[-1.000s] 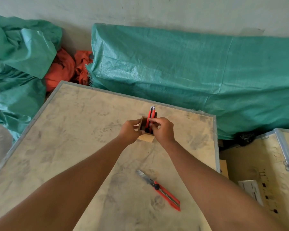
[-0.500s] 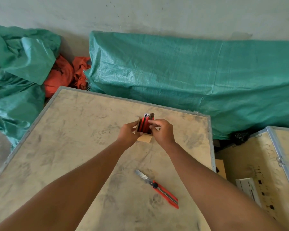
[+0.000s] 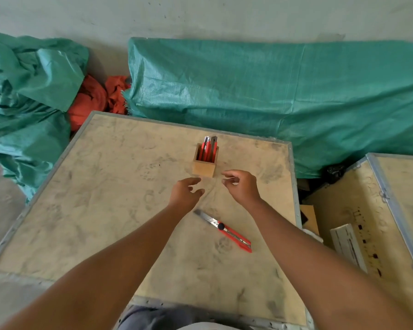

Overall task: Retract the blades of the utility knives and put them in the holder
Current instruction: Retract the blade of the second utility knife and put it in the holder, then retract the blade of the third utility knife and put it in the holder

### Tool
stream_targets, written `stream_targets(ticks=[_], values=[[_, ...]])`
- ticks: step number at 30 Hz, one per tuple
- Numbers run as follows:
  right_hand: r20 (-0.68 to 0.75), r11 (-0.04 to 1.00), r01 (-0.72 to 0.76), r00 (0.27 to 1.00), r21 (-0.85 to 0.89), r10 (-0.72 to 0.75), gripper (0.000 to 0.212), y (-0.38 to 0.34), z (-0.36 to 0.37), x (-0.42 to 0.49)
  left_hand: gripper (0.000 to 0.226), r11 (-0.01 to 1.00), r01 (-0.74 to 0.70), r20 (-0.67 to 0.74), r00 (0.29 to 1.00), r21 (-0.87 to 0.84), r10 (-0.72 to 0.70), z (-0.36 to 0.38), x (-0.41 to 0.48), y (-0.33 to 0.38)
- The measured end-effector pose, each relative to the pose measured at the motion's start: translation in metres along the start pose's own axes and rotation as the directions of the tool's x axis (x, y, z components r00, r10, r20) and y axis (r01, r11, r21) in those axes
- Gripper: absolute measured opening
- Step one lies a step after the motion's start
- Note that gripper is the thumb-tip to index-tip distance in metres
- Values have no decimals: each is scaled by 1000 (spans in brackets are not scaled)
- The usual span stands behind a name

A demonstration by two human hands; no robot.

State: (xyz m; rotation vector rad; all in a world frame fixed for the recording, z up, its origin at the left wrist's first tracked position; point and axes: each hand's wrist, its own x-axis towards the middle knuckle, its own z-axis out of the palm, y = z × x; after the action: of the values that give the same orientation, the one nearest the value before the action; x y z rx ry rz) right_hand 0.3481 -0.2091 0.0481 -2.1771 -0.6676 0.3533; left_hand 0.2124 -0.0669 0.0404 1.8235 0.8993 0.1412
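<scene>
A small square wooden holder (image 3: 204,169) stands upright on the plywood crate top (image 3: 100,201), with red utility knives (image 3: 208,148) standing in it, their tips sticking out above the rim. One red utility knife (image 3: 224,230) lies flat on the crate top nearer to me, its metal blade extended and pointing up-left. My left hand (image 3: 186,192) hovers just below and left of the holder, empty, fingers apart. Just below and right of the holder is my right hand (image 3: 241,185), also empty with loosely curled fingers. Neither hand touches the holder.
Green tarpaulin (image 3: 272,91) covers a bulk behind the crate, with more tarpaulin and orange cloth (image 3: 93,98) at the left. A second plywood crate (image 3: 377,210) stands to the right, with a white box (image 3: 347,244) on it. A gap separates the two crates.
Both hands have let go of the holder and the knives in it and drawn back toward me. The holder now stands free.
</scene>
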Motion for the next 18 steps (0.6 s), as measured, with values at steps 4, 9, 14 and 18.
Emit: stream_targets(ticks=[4, 9, 14, 18], values=[[146, 993, -117, 983, 1, 115, 29, 17, 10, -39, 42, 992, 16, 66, 998, 122, -24, 19, -24, -21], [250, 984, -165, 952, -61, 175, 30, 42, 25, -78, 37, 971, 2, 103, 994, 239, -28, 39, -34, -42], [291, 974, -164, 935, -155, 203, 38, 59, 35, -95, 42, 893, -73, 118, 993, 445, 22, 52, -30, -61], [280, 976, -148, 941, -161, 189, 30, 70, 36, -100, 38, 848, -100, 100, 993, 521, 56, 61, -27, -71]])
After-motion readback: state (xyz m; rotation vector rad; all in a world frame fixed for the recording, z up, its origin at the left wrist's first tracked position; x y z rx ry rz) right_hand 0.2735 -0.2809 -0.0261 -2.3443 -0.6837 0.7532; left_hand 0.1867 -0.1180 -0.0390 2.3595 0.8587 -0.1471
